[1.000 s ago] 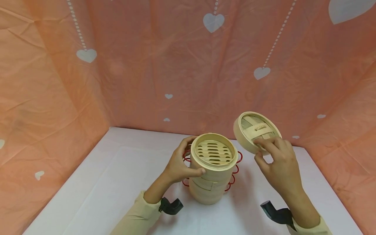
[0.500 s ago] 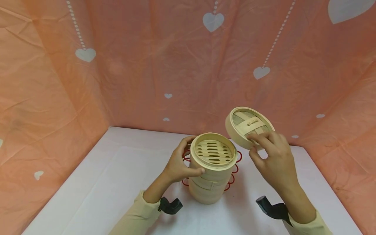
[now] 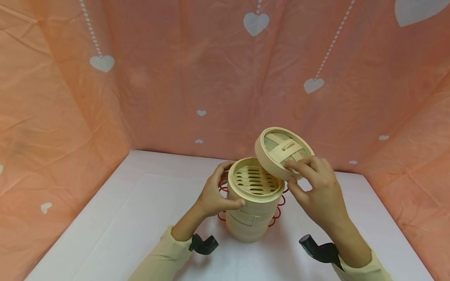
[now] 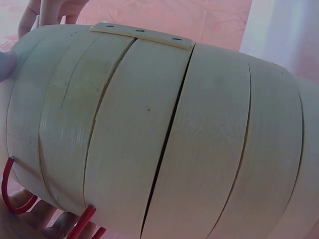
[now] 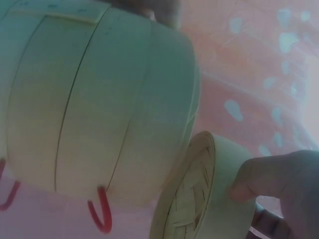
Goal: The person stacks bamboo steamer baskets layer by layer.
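Observation:
A stack of bamboo steamer baskets [image 3: 251, 224] stands upright on the white table, its slatted top tier partly uncovered. Red loops [image 3: 277, 212] stick out from its sides. My left hand [image 3: 218, 197] grips the upper left side, thumb across the front and fingers behind. With thumb and fingers my right hand [image 3: 318, 187] pinches the near right rim of the bamboo lid [image 3: 284, 150]. Tilted, the lid overlaps the right back part of the stack's opening; whether it touches the rim I cannot tell. Its woven underside [image 5: 187, 204] shows in the right wrist view.
The white table [image 3: 140, 210] extends to both sides of the stack. Orange-pink cloth [image 3: 158, 86] with white hearts surrounds it at the back and sides. A black wrist mount [image 3: 204, 245] sits on the left wrist, another black mount [image 3: 320, 249] on the right.
My right hand has carried the lid leftward, from beside the stack to over its right back edge. The left hand and the stack have stayed in place.

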The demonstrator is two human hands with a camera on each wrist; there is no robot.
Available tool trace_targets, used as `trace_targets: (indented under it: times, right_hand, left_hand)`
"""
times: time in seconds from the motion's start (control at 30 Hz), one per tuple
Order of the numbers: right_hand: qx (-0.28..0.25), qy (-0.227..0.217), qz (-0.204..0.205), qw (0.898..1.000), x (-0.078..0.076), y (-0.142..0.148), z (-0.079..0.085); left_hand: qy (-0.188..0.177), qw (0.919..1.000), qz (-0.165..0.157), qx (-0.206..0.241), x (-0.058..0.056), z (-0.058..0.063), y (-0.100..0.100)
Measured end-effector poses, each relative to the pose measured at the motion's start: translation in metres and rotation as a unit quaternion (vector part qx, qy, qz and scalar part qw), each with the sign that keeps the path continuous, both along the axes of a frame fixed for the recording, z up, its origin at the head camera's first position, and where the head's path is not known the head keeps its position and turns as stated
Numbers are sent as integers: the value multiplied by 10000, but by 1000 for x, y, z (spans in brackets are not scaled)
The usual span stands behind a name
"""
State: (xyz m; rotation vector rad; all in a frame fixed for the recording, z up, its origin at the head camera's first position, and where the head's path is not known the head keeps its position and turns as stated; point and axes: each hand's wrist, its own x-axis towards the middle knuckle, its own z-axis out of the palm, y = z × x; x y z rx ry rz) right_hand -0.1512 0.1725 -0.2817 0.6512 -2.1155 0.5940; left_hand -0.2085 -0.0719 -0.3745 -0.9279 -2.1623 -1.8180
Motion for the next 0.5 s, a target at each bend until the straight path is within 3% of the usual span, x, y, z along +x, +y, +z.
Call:
trace_targets:
  times: [0.23,0.5]
  right_hand:
    - [83,-214,225,9995,4,-6,-1]
    - [248,-171,490,9983,7,-13,-1]
  left_hand:
    - [-40,10000,9,12,0,0,0]
    - [-17,10000,17,-39,-2,-1,-1]
